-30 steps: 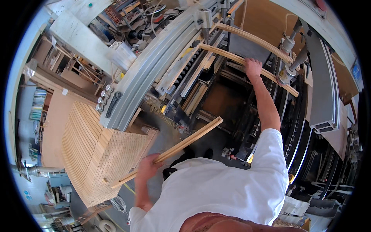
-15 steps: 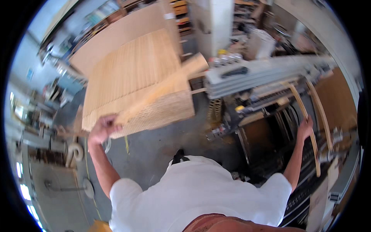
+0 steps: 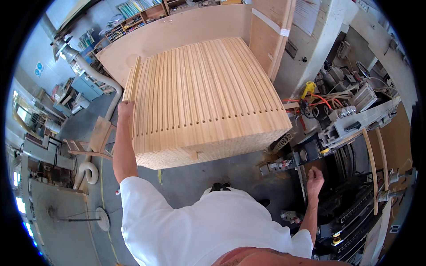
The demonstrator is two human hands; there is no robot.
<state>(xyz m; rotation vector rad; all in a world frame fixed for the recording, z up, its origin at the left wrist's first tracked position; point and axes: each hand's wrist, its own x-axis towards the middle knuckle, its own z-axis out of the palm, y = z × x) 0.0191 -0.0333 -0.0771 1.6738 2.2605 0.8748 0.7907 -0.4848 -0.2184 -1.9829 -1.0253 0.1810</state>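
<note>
Left hand [image 3: 125,107] up against the left edge of the slat stack [image 3: 204,102], fingers closed round the outermost slat [image 3: 132,84], which stands on edge at the stack's left side, a little above its neighbours. Grip only partly visible; thumb hidden behind the wood.

Right hand [image 3: 314,175] low on the right, loosely curled, nothing in it, hanging free in front of the dark machine [image 3: 355,195]. Well apart from the stack.

Stack: pale wooden slats laid side by side in many layers, top face ribbed lengthwise, a row of small holes across it near the front end. End face toward the viewer, dotted with hole ends. Backed by a tall plywood panel [image 3: 186,31] behind and another board [image 3: 270,31] at the right rear corner.

Right of the stack: grey machine head [image 3: 355,122] with red and orange cables [image 3: 319,99] and a yellow fitting [image 3: 308,88]. Two curved slats [image 3: 372,168] lying across the machine frame further right, clear of the right hand.

Left of the stack: flexible extraction hose [image 3: 95,77] running down to the floor, small wooden pieces [image 3: 95,139] just beside the left forearm. Grey concrete floor [image 3: 191,177] below, white shirt [image 3: 199,226] filling the lower middle.
</note>
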